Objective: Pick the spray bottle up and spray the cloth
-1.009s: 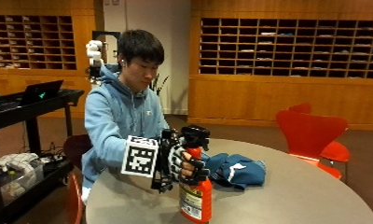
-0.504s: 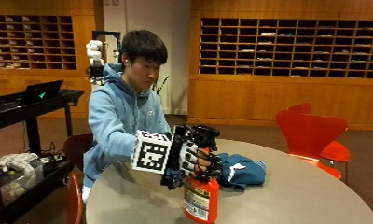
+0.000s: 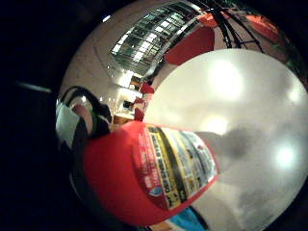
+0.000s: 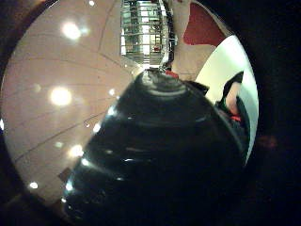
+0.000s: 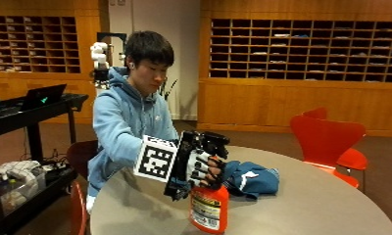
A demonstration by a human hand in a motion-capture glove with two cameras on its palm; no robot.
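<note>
Since the earlier frames, the gloved right hand has carried the spray bottle a little sideways, closer to the cloth.

From the outside view, the hands are doing different jobs. The right hand has its fingers curled round the black top of the bottle. I cannot see the bare hand. The bottle is red with a yellow and white label. It stands up almost straight, and its bottom is at or just above the round grey worktop; I cannot tell if it touches. The cloth is blue with a bit of white, all bunched up, and lies on the worktop just beside the hand.

I think the picking-up step is about done and the aiming step is on now. Next, the nozzle should point at the cloth, and a finger should pull the trigger.

From the little finger side palm view, the red bottle fills the near part, with its label facing out. A bit of blue cloth peeks past it, and the pale worktop spreads beyond.

From the thumb side palm view, the shiny black top of the bottle blocks most things, very close to the palm. The cloth does not show there.
</note>
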